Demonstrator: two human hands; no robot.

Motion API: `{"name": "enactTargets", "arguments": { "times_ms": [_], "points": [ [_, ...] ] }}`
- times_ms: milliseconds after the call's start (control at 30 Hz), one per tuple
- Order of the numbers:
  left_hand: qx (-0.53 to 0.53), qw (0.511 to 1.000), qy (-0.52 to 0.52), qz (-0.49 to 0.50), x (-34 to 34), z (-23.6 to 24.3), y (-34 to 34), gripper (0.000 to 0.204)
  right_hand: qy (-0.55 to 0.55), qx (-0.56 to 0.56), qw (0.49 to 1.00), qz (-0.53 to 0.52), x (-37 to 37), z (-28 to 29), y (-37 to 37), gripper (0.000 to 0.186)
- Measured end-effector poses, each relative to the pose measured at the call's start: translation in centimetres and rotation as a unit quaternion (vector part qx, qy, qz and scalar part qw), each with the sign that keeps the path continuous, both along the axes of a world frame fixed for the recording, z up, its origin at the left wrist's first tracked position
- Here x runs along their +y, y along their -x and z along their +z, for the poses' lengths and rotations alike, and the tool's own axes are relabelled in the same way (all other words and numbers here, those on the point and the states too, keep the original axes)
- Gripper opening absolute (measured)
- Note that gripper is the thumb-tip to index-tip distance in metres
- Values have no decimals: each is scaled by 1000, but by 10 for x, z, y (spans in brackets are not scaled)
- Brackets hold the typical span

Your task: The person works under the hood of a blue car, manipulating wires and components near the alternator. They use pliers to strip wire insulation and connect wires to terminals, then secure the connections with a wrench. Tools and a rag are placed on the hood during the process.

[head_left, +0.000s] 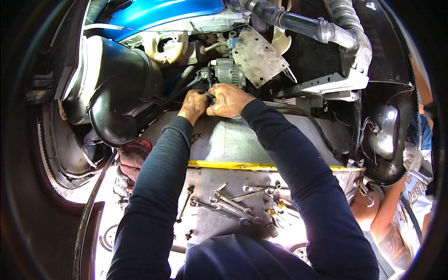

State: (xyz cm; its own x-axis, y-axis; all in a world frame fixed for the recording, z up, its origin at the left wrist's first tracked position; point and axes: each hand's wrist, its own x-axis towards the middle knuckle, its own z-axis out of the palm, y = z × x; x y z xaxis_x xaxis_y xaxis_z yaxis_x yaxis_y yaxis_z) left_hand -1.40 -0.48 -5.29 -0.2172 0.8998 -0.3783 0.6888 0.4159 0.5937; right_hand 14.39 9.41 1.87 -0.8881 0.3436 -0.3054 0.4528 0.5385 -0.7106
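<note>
Head view into an open engine bay. The left hand (194, 105) and the right hand (228, 100) meet at the centre of the frame, touching each other, both curled around a small dark part (208, 96) just below the grey alternator (228, 71); the fingers of both hands are closed narrowly about it, but what exactly they pinch is too small and shadowed to tell. Both forearms wear dark blue sleeves and rise from the lower edge. A flat, tarnished metal bracket plate (258, 57) stands tilted just right of the alternator. To the left sits a large black air duct (116, 93); above it a bright blue panel (158, 14) crosses the top. A black hose with a metal clamp (298, 21) runs along the upper right, above a white fan (281, 38). Below the hands lies a grey metal panel edged by a yellow strip (224, 164), and beneath that a metal tray (205, 224) carries scattered wrenches (228, 205) and sockets. A reddish rag (134, 156) lies left of the left sleeve. Another person's bare arm (387, 219) shows at lower right.
</note>
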Motion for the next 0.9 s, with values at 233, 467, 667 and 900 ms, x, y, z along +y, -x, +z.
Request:
{"name": "enactTargets", "arguments": {
  "times_ms": [233, 467, 667, 900],
  "points": [
    [-3, 998, 25, 50, 0, -5, 11, 51, 105, 278, 922, 249, -33, 87, -10, 30],
    [-261, 933, 67, 238, 5, 10, 3, 47, 43, 79, 978, 186, -146, 169, -71, 45],
    [-100, 978, 104, 151, 6, 38, -1, 53, -46, -49, 979, 193, -181, 168, -83, 39],
    [-36, 989, 104, 98, 11, 54, -2, 47, -269, 41, 962, -4, -44, 90, -91, 30]
  ]
}}
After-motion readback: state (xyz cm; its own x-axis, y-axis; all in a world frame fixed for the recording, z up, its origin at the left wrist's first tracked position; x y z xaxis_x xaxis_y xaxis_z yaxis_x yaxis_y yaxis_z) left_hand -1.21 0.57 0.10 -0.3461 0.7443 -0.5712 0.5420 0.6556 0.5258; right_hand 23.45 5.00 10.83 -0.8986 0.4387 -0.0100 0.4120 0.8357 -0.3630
